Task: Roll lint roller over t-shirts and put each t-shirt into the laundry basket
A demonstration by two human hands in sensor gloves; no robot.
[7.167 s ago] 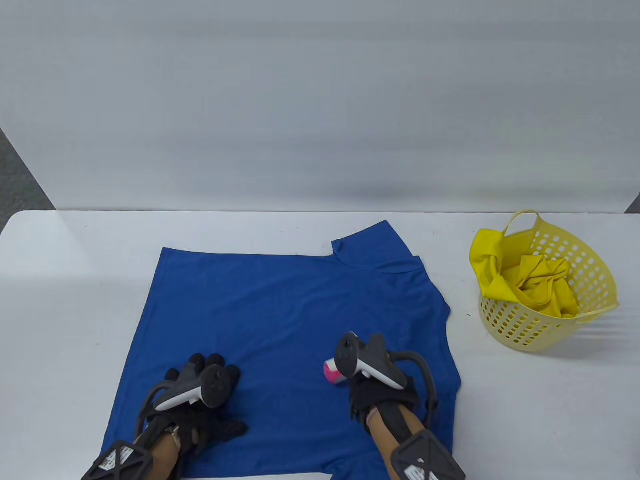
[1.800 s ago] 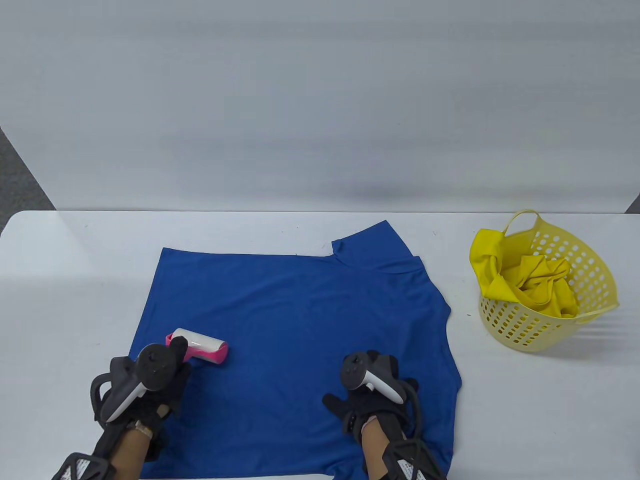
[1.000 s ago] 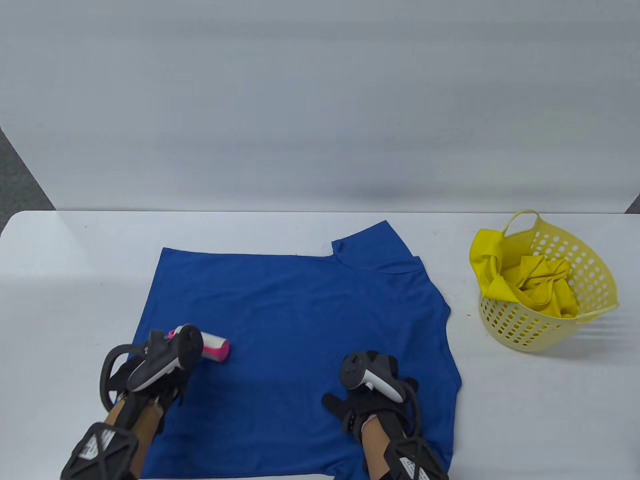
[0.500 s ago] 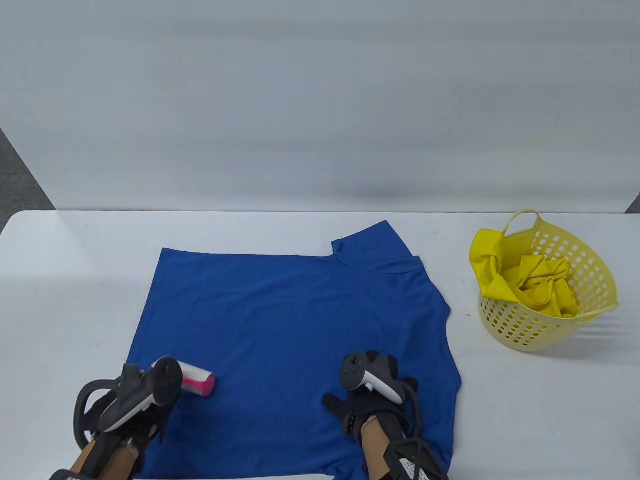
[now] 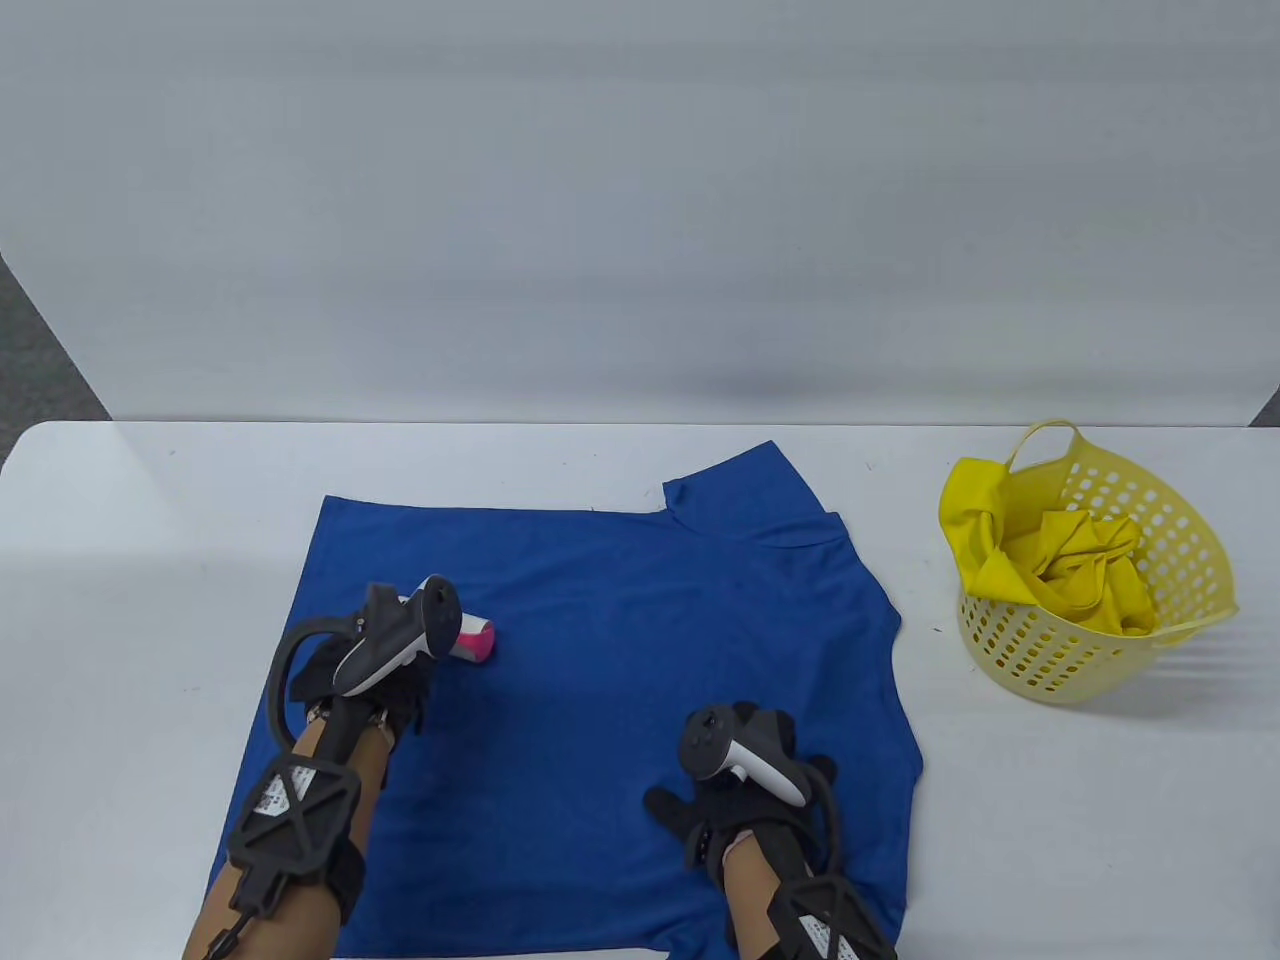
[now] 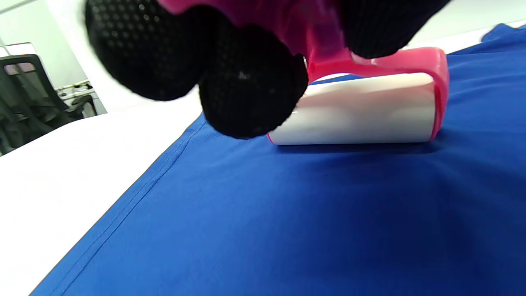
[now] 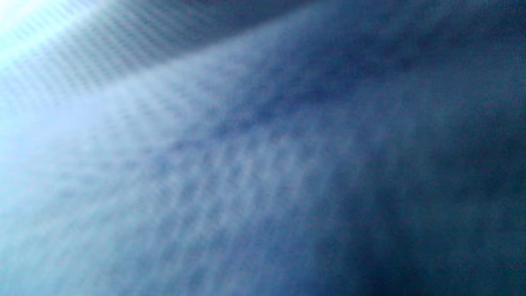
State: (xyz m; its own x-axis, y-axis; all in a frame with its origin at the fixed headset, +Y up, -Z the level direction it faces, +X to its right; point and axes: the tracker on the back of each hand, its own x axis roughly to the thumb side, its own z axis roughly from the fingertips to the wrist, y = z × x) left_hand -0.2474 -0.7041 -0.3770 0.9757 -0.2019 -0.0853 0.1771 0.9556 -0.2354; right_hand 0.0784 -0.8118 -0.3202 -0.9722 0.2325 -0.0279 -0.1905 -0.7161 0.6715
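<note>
Nearest, at the lower middle of the table view, the right hand (image 5: 742, 790) lies flat with fingers spread on the blue t-shirt (image 5: 600, 640), pinning it to the counter (image 5: 1050, 800). A little further up at the left, the left hand (image 5: 372, 668) grasps the pink handle of the lint roller (image 5: 474, 640), whose white drum sits on the cloth. Rolling looks to be the step in hand; next come strokes over the untouched upper right, then a trip to the laundry basket (image 5: 1190, 530) at far right, which holds a yellow t-shirt (image 5: 1080, 570).
</note>
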